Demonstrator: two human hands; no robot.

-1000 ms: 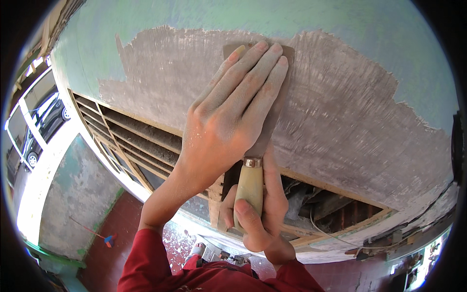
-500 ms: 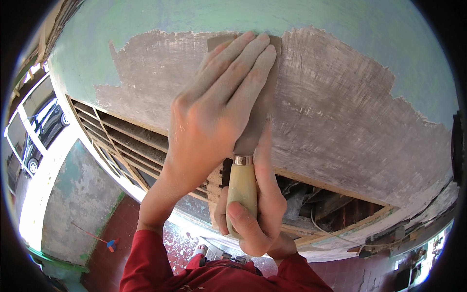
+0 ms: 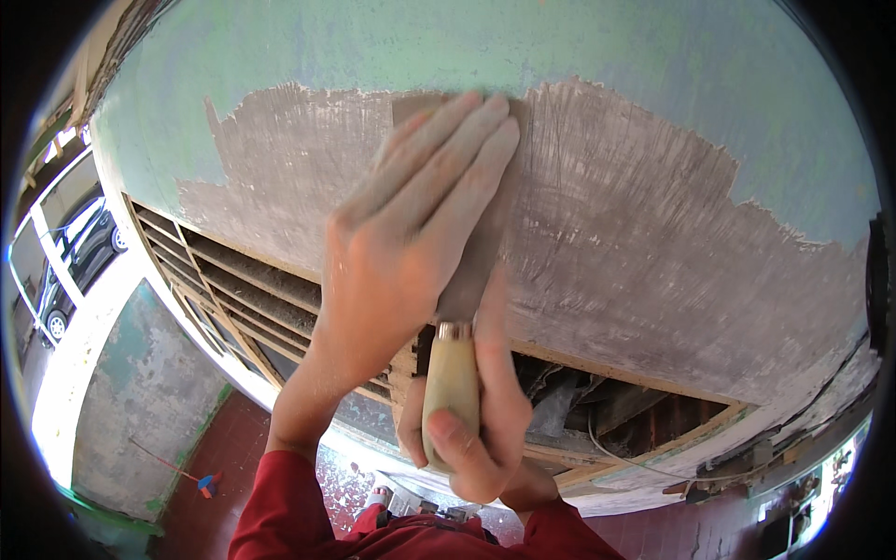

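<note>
A wide scraper [image 3: 452,369] with a pale handle, a metal collar and a broad flat blade lies against the wall. My right hand [image 3: 487,439] is wrapped round its handle, thumb on top. On the blade, my left hand [image 3: 397,247] rests with its fingers stretched flat toward the blade's edge, hiding much of the metal. The blade's edge sits at the border between the green paint [image 3: 373,47] and the bare grey-brown patch [image 3: 635,233]. Rough scratch marks cover the patch, and its upper border is jagged. Pale dust coats my left fingers.
Below the patch, wooden louvres [image 3: 252,285] are at left and a framed opening [image 3: 644,420] with a loose cable at right. A low stained wall [image 3: 140,392], a broom [image 3: 205,485] and a parked car [image 3: 84,252] are farther left. Pale flakes litter the floor.
Both hands and the scraper sit slightly lower and farther left in the picture. The wall has shifted similarly; the blade's edge remains near the paint border, and the grip is unchanged.
</note>
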